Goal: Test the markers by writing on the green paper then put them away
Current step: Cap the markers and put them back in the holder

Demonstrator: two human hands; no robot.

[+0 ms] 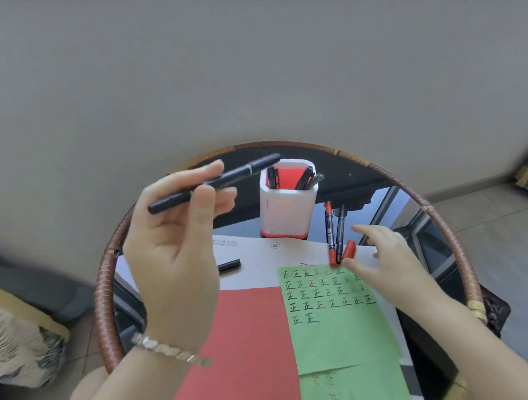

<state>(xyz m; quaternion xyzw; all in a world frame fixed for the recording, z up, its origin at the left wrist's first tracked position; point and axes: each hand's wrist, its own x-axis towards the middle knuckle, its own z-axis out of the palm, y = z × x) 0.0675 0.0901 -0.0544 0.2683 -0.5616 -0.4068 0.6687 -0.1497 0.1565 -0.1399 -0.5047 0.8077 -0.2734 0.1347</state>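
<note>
From where I stand, the person's left hand (174, 249) is raised above the round glass-topped table with a brown wrapped-cane rim (105, 297). It pinches a long black marker (213, 182) near its middle between thumb and fingertips. The marker lies almost level, one end pointing toward the white plastic pen pot with a red base (287, 211), which already holds several dark pens.

The right hand (389, 264) is low over the table, fingers straight and spread, holding nothing, its thumb just beside a loose red cap (348, 250). Next to that cap lie a red-ended marker (330, 233) and a slim dark marker (340, 229), side by side. Their near ends reach the top edge of the sheet of green paper (332, 333), which carries rows of test characters. A short black cap (229, 265) rests on the white card (259, 251) under the papers, above a sheet of red paper (248, 345).

These markers look light, stiff and smooth-barrelled, so I'd expect them to roll on the card if nudged. A pinch at mid-barrel, as the left hand has it, seems the surest hold. The small cap probably wants a fingertip pinch, and the pot looks light enough to tip if a marker is pushed in hard. I cannot tell whether the held marker's tip is capped
</note>
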